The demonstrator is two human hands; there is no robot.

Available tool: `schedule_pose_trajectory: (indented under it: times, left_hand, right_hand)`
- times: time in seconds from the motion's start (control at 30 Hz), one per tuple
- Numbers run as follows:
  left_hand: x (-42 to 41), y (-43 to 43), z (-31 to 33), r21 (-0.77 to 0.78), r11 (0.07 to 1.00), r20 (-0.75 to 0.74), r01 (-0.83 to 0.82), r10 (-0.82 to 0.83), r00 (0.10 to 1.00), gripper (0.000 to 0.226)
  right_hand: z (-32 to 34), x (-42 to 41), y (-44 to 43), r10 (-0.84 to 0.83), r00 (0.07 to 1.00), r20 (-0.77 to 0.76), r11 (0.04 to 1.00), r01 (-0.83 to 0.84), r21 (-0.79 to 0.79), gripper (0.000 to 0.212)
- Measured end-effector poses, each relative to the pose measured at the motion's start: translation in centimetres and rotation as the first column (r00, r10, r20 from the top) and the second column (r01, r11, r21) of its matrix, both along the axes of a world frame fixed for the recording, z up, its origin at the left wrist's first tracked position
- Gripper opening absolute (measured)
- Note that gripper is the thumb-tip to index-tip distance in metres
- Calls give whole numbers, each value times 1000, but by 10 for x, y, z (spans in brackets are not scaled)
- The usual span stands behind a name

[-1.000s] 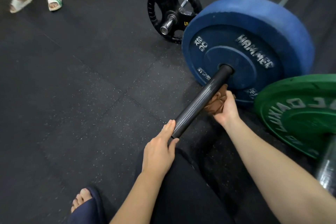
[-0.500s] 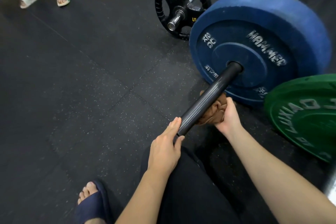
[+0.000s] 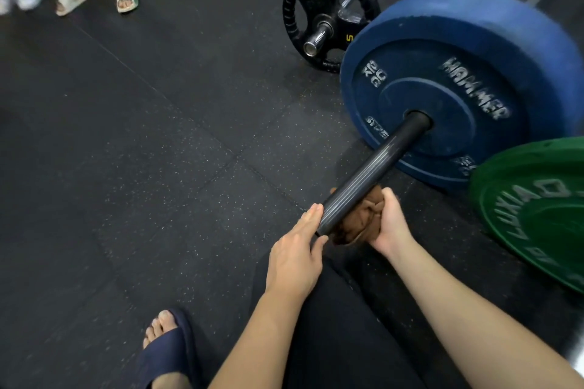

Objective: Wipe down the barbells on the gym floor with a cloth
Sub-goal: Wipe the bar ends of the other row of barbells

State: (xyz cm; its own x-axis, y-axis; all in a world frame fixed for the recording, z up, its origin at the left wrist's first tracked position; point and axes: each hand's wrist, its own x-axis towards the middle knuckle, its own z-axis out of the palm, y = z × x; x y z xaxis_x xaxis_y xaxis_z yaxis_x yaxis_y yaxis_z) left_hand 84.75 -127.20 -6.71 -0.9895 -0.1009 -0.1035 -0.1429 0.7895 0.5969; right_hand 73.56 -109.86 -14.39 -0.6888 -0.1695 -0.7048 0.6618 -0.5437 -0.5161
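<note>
One wide-angle camera, worn on the person's head, looks forward and steeply down at the black gym floor (image 3: 142, 151). Both forearms (image 3: 474, 325) enter from the bottom edge; the left hand (image 3: 295, 257) and the right hand (image 3: 392, 224), holding a brown cloth (image 3: 357, 218), sit close beneath the lens. The barbell sleeve (image 3: 373, 172) recedes toward the blue plate (image 3: 474, 57) at upper right. Sandalled feet (image 3: 126, 0) mark the far upper-left corner.

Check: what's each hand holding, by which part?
Right hand grips the bunched brown cloth by its right side, against the end of the black barbell sleeve. Left hand holds nothing; straight fingers touch the sleeve tip.
</note>
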Motion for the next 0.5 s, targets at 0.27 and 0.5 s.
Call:
schedule_pose_trajectory:
  times: [0.27,0.5]
  left_hand:
    - [-8,-1,4,-78,997,47,20,-16,999,62]
    - [0,-1,-4,-84,995,-35,60,-63,997,59]
  right_hand:
    - [-5,39,-20,201,979,23,979,-202,31,52]
    - [-2,32,-3,229,973,30,973,-230,31,55]
